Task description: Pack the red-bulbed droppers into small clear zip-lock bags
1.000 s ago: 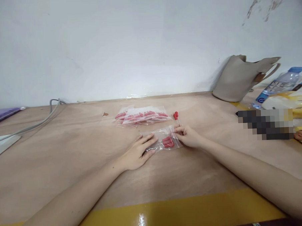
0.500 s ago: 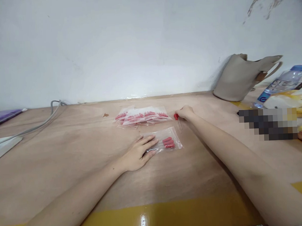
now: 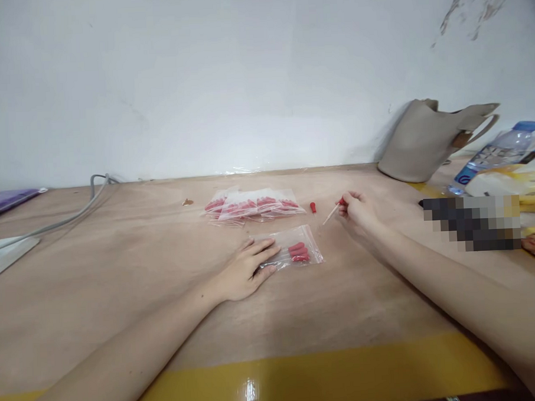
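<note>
My left hand (image 3: 248, 269) lies flat with its fingers spread, pressing on the left end of a clear zip bag (image 3: 312, 246). Several red rubber bulbs (image 3: 299, 252) show through the plastic near the bag's right end. To the right, my right hand (image 3: 354, 208) pinches a dropper (image 3: 332, 213) by its red bulb, and the thin pale stem slants down to the left. A loose red bulb (image 3: 313, 207) rests on the table between that hand and the pile of bags; whether a clear stem is attached is hard to tell.
Several filled zip bags (image 3: 254, 206) with red pieces overlap behind my left hand. A grey cable (image 3: 80, 217) runs at left, near a purple packet (image 3: 10, 203). At right are a beige bag (image 3: 418, 141), a water bottle (image 3: 491, 158) and a yellow packet (image 3: 533, 183).
My right hand has moved right and slightly towards me with a dropper in its fingers, leaving one red bulb behind on the table. My left hand stays on the bag.
</note>
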A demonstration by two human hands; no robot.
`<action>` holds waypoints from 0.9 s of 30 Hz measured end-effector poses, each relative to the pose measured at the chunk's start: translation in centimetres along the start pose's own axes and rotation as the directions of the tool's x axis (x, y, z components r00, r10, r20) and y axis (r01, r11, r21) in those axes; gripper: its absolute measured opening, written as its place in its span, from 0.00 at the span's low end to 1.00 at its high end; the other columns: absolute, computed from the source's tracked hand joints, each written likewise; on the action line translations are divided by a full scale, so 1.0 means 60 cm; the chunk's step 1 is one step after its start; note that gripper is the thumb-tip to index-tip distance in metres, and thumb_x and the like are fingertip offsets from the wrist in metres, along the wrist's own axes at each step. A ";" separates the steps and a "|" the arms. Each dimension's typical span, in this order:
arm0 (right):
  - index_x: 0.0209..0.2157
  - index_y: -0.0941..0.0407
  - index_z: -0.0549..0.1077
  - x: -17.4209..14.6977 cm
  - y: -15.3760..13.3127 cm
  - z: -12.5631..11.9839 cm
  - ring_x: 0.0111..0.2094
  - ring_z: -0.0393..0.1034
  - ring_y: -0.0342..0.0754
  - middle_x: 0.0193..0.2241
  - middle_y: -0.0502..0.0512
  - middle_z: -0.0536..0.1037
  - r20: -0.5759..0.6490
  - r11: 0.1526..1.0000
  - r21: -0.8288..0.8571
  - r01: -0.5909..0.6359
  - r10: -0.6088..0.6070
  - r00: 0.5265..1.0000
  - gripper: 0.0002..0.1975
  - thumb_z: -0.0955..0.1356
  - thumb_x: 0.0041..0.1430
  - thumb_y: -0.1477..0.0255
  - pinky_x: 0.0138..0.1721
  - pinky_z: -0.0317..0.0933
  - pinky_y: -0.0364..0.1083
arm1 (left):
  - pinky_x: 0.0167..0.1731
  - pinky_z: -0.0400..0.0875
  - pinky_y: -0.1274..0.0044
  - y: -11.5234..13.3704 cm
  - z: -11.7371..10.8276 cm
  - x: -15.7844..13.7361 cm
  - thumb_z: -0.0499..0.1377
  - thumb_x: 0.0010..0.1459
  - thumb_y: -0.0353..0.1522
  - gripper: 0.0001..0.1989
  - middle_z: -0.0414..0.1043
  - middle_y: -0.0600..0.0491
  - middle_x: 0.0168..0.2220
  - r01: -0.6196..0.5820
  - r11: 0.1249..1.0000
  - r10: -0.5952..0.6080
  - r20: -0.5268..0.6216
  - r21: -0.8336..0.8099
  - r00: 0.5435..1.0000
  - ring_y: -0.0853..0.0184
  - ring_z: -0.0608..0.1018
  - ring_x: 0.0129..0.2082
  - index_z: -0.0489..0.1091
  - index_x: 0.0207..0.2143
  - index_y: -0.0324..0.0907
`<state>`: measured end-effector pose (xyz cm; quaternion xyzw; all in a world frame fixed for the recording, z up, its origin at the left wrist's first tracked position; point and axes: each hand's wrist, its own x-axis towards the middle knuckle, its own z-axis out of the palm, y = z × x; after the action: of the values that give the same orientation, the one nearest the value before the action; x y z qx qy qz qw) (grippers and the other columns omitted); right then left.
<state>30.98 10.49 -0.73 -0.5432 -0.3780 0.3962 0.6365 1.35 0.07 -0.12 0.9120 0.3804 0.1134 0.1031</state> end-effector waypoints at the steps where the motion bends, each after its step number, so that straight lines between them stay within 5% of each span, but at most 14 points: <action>1: 0.30 0.54 0.60 -0.017 0.004 -0.001 0.15 0.59 0.36 0.19 0.45 0.68 -0.041 0.999 0.052 -0.004 0.006 0.999 0.05 0.64 0.53 0.73 0.17 0.55 0.36 | 0.60 0.45 0.59 0.000 0.000 0.000 0.46 0.65 0.38 0.22 0.51 0.46 0.62 0.002 1.000 -0.002 0.001 0.001 1.000 0.60 0.57 0.62 0.56 0.60 0.43; 6: 0.33 0.54 0.62 -0.074 0.015 0.010 0.17 0.62 0.37 0.20 0.44 0.69 -0.015 0.992 0.112 0.065 -0.064 0.998 0.12 0.68 0.49 0.65 0.21 0.59 0.38 | 0.60 0.46 0.59 0.000 0.000 0.001 0.46 0.65 0.37 0.22 0.51 0.46 0.62 0.001 1.000 -0.001 -0.004 0.005 1.000 0.60 0.57 0.61 0.56 0.60 0.43; 14: 0.34 0.54 0.63 -0.083 0.006 0.009 0.18 0.63 0.37 0.21 0.43 0.70 -0.021 0.983 0.100 0.157 -0.155 0.988 0.14 0.68 0.48 0.63 0.22 0.60 0.39 | 0.60 0.46 0.60 -0.001 -0.001 0.000 0.46 0.65 0.38 0.22 0.51 0.47 0.62 -0.001 1.000 0.002 -0.008 0.011 1.000 0.60 0.56 0.62 0.56 0.60 0.44; 23: 0.30 0.54 0.62 -0.134 -0.003 0.024 0.23 0.71 0.40 0.21 0.46 0.73 0.171 0.956 0.256 -0.146 0.104 0.980 0.08 0.67 0.52 0.73 0.28 0.68 0.41 | 0.60 0.48 0.60 0.001 0.000 -0.002 0.47 0.65 0.37 0.25 0.49 0.46 0.63 0.016 1.000 -0.017 -0.018 -0.017 1.000 0.59 0.54 0.62 0.49 0.62 0.44; 27: 0.29 0.55 0.62 -0.142 -0.002 0.021 0.22 0.70 0.39 0.21 0.46 0.72 0.227 0.953 0.238 -0.185 0.131 0.965 0.07 0.67 0.53 0.72 0.27 0.67 0.40 | 0.59 0.49 0.61 0.001 0.000 -0.003 0.47 0.65 0.37 0.24 0.48 0.46 0.63 0.006 1.000 -0.006 -0.029 -0.020 1.000 0.59 0.55 0.62 0.50 0.62 0.44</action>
<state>26.45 3.16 -0.86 -0.4402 -0.3431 0.5464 0.6244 1.25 -0.11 -0.11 0.9081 0.3834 0.1300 0.1073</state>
